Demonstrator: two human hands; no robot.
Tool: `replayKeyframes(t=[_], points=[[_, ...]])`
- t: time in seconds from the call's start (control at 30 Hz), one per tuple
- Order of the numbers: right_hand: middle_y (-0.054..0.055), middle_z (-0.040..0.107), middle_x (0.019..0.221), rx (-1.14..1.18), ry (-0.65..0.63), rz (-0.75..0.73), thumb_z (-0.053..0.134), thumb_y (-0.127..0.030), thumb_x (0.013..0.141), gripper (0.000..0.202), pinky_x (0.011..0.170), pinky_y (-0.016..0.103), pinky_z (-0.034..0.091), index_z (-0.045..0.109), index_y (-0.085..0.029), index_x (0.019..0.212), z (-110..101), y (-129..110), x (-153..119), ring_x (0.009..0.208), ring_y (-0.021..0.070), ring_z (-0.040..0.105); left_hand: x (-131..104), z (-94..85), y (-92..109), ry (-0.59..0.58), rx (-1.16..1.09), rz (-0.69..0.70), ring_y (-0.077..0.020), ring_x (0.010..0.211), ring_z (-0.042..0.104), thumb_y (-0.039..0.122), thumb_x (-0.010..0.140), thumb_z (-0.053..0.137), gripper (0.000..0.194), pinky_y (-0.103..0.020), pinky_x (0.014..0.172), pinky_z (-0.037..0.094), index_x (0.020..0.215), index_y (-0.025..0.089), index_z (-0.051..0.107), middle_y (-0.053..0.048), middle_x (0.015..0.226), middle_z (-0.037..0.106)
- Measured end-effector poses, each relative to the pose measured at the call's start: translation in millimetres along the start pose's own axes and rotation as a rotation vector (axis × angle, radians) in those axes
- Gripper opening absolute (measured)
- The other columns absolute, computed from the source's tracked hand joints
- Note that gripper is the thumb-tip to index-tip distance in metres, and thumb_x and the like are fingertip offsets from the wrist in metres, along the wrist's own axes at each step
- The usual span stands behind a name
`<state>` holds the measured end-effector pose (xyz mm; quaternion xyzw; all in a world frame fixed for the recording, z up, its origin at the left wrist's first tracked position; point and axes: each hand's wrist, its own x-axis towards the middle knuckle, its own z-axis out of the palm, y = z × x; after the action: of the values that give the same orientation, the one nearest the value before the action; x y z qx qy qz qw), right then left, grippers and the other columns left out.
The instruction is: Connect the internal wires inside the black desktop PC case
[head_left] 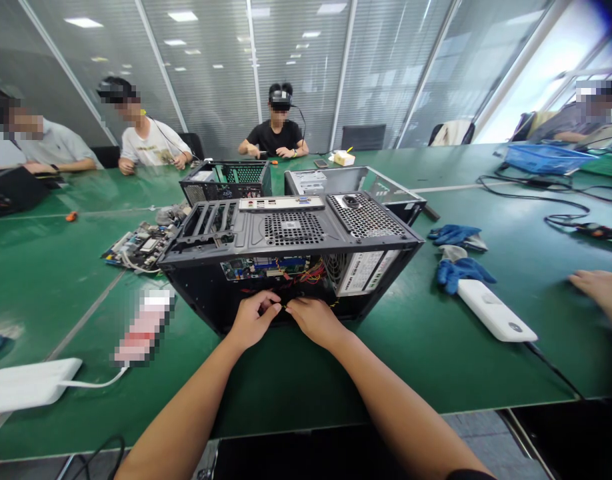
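Note:
A black computer case stands on the green table with its open side facing me. Inside show a motherboard, red and yellow wires and a power supply with a white label. At the lower edge of the opening, my left hand has thumb and forefinger pinched close to a thin cable. Just right of it, my right hand has its fingers closed on a thin yellow-and-black cable. The two sets of fingertips nearly meet. What my left fingers hold is too small to name.
Two more cases stand behind. Circuit boards lie left, near a phone and white power bank. Blue gloves and another white device lie right. A person's hand rests at right; others sit across.

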<state>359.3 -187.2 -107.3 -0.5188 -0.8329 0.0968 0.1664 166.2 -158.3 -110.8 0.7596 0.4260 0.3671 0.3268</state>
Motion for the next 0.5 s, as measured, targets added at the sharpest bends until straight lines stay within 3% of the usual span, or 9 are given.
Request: replayKeyframes(t=[0.3,0.5], points=[[0.008,0.070,0.095,0.044,-0.029,0.034,0.042,-0.025,0.103,0.023,0.074,0.026,0.042,0.063,-0.018,0.101,-0.3,-3.2,-1.0,0.087,0.0175,0.065,0.4,0.5,-4.4,0.027,0.022,0.083,-0.0142,0.070,0.059,0.031,0.088,0.061,0.015,-0.025,0.067,0.045,0.089,0.018,0.069,-0.003,0.078,0.067],[0.009,0.070,0.100,0.035,-0.081,0.027,0.041,-0.024,0.102,0.023,0.077,0.026,0.044,0.063,-0.018,0.105,-6.8,-6.8,-1.7,0.092,0.0187,0.066,0.6,-0.1,-5.6,0.028,0.030,0.121,-0.0145,0.071,0.060,0.030,0.088,0.062,0.014,-0.026,0.067,0.045,0.091,0.019,0.071,-0.003,0.078,0.066]])
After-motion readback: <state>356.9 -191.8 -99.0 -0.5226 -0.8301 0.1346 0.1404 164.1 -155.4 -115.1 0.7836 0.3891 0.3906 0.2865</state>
